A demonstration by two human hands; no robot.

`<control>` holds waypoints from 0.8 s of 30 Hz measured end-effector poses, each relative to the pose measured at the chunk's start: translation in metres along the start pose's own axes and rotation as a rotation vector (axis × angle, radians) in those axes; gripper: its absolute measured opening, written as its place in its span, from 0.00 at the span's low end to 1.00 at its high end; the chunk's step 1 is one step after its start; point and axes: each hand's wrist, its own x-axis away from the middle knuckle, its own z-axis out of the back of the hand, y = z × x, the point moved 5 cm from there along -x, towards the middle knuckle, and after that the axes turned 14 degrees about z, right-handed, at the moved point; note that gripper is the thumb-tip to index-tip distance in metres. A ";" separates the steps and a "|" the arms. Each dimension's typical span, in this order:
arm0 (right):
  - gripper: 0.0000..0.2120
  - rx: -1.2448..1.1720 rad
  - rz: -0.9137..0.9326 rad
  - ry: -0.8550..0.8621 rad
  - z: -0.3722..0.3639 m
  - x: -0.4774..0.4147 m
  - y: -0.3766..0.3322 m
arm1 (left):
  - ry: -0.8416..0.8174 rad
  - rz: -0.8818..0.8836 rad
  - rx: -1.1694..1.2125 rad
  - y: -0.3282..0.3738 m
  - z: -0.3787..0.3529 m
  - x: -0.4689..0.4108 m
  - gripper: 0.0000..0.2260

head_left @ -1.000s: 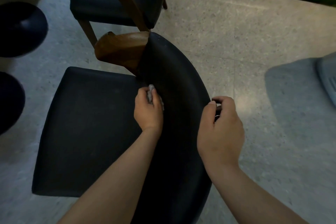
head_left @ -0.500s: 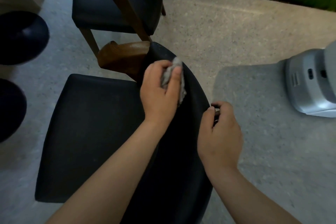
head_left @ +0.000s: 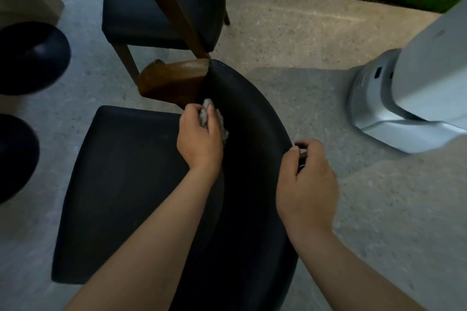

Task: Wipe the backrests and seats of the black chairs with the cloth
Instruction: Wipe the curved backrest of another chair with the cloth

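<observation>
Head view is looking straight down over the near black chair, where the person's left hand (head_left: 199, 139) is pressing a crumpled grey cloth (head_left: 223, 127) against the inner face of the curved backrest (head_left: 252, 118), close to its far end beside the wooden arm piece (head_left: 171, 81); the fingers are bunching round the cloth and clamping it. The right hand (head_left: 307, 184) is steadying the chair, its fingers curling over the backrest's outer edge and gripping there. I would say the backrest wipe is the step in hand, with the seat (head_left: 121, 184) lying bare and apparently waiting its turn. Next, to my eye, the cloth needs drawing along the curve toward the near end, with pressure kept flat on the padding. A second black chair (head_left: 151, 7) is standing just beyond, probably not yet reached. Much of the backrest's near part is sitting under both forearms, its outer face is turned away, the right fingertips are hidden behind the rim, and the pale grey machine (head_left: 404, 98) on the right is being cut off by the frame.
</observation>
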 end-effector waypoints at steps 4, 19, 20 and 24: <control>0.16 0.001 -0.005 0.000 -0.001 0.000 0.000 | -0.019 -0.174 0.098 0.018 0.005 0.016 0.09; 0.14 -0.003 -0.013 -0.035 0.000 -0.001 0.002 | -0.160 0.194 -0.059 -0.059 0.025 0.011 0.09; 0.14 -0.012 -0.021 -0.042 0.000 -0.001 0.002 | -0.166 0.155 -0.039 -0.048 0.029 0.011 0.09; 0.16 -0.049 0.001 -0.126 0.004 -0.004 -0.003 | -0.225 -0.010 0.031 0.001 0.038 0.018 0.08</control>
